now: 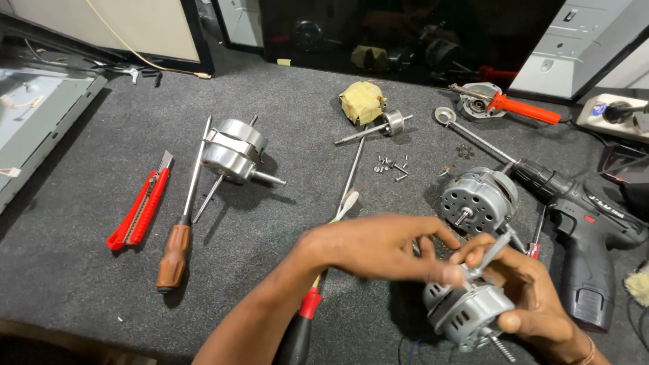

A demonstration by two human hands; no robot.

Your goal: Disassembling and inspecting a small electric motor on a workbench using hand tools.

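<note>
Hands low at the near right of the grey felt-covered desk, both busy on one small silver slotted motor housing. Right hand cups it from the right and beneath, grip closed round the casing, thumb pressed on the near face. Left hand reaches across, fingertips pinched shut on the thin steel shaft sticking up and out of the top. Best play here, I'd judge: keep that casing locked steady, work the shaft straight along its own axis, no sideways bending.

Now the count. Motor bodies: three, with a round vented one just beyond the hands and a shiny one far left. Screwdrivers: brown-handled, red-and-black, orange-handled far right. One red utility knife, one black cordless drill, one yellow-taped coil, and a little scatter of loose screws.
</note>
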